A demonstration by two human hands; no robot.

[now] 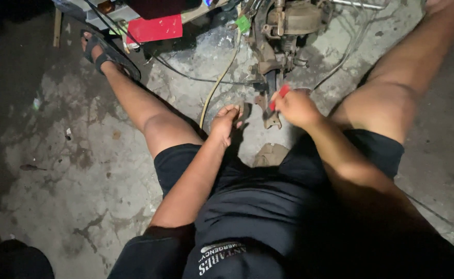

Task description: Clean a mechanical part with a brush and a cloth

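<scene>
Right hand point(297, 107): grip pinched on red-handled tool point(280, 96) | left hand point(226, 121): fingers curled, grip contents indiscernible | rusty, greasy metal engine assembly point(284, 31) just ahead, on cracked concrete floor point(82, 155) | yellowish hose point(219, 77) beside.

red-handled tool point(278, 97) tilted against rusty metal part point(271, 108)
</scene>
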